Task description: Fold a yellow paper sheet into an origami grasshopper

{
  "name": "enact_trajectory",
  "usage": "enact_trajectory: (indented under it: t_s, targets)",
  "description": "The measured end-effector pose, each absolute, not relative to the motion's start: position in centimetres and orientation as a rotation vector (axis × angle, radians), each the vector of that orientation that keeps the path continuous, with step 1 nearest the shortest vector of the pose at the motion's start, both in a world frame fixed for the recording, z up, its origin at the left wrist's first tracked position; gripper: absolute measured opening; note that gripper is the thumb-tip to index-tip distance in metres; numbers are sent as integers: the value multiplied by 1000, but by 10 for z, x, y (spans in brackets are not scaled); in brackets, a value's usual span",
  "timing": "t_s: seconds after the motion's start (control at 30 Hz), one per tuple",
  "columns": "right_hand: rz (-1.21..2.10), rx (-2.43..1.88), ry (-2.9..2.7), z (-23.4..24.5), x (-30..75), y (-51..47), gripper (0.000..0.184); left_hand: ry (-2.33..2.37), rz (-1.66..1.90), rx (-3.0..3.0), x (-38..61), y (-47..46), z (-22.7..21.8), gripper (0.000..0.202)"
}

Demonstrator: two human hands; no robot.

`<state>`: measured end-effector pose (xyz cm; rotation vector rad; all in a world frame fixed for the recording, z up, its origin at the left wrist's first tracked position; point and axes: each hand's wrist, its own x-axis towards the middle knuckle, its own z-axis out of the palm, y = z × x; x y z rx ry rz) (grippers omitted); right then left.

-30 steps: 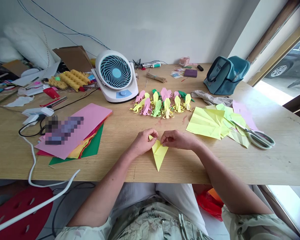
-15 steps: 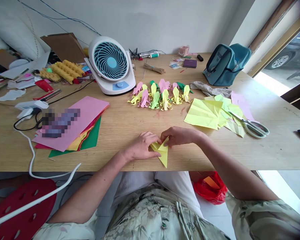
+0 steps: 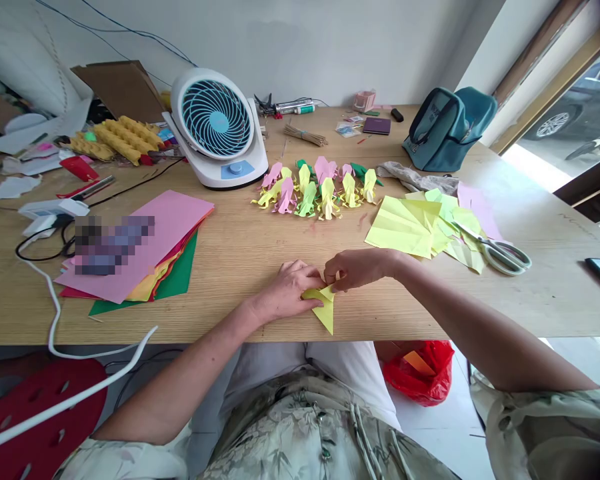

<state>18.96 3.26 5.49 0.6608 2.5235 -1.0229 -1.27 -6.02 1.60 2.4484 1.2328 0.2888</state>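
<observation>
A partly folded sheet of yellow paper (image 3: 325,315) lies near the table's front edge, one pointed corner toward me. My left hand (image 3: 291,291) grips its left side, thumb on top and fingers along the far edge. The curled fingers of my right hand (image 3: 353,269) pinch the paper's upper right corner; the fingertips are partly hidden. Beyond my hands stand several folded paper flowers (image 3: 327,193) in pink, yellow and green. To the right lie creased yellow sheets (image 3: 403,227), with a pair of scissors (image 3: 506,255) resting on the pile's right side.
At left is a stack of coloured paper (image 3: 180,213) with a blurred-out item on it. Behind it stand a white fan (image 3: 235,170) and a power strip (image 3: 55,208). A teal bag (image 3: 440,133) is at the back right. A red plastic bag (image 3: 425,383) sits below the table edge.
The flap at the top of the yellow paper has been folded down lower, with my right hand staying at its corner. The whole view has shifted slightly.
</observation>
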Motion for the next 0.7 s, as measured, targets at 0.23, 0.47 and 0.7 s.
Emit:
enact_trajectory:
  t_s: [0.23,0.47,0.7]
  targets:
    - [-1284,600,2372,56,195,41,23,1286,237,2317,-4,-52,26,19]
    - [-1069,564,2636,43,201,30,29,1325,193,2307,-4,-53,28,24]
    - [-939,507,2539,51,180,36,14,1271,154,2303,-1,-48,29,22]
